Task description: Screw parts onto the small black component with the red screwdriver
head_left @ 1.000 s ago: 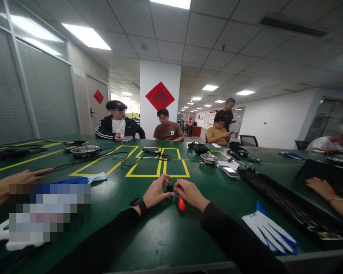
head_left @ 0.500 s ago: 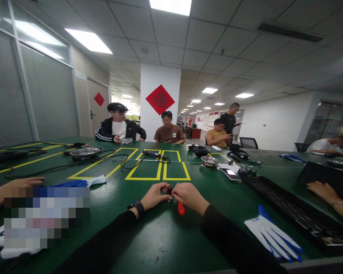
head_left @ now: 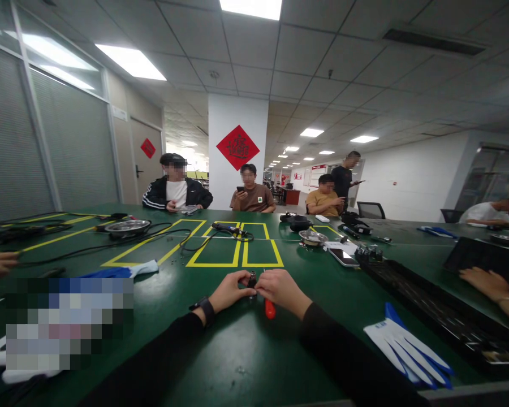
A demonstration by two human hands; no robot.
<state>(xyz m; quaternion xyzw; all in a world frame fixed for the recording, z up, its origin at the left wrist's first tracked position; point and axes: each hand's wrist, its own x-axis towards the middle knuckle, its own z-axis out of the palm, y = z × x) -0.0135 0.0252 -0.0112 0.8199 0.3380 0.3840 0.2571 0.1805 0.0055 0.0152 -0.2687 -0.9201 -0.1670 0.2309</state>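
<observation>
In the middle of the head view my left hand (head_left: pixel 233 288) is closed, thumb and fingers pinching a small dark cylindrical metal part (head_left: pixel 252 279) upright at the table surface. My right hand (head_left: pixel 280 289) is closed beside it, its fingertips touching or almost touching that part. From under the right palm sticks out the red handle of a screwdriver (head_left: pixel 270 309). Most of its shaft is hidden by the fingers. A dark band is on my left wrist.
Yellow tape rectangles (head_left: pixel 214 265) mark the green table ahead. To the right lie a white-and-blue glove (head_left: pixel 407 347), a long black tray (head_left: pixel 424 299), a phone (head_left: pixel 343 258) and a metal bowl (head_left: pixel 313 237). Cables and another bowl (head_left: pixel 127 227) are at left. Co-workers' hands show at both sides.
My hands hold almost the same pose. The co-worker's hand at the far left has drawn back leftward. Across the table, a seated person has raised a phone.
</observation>
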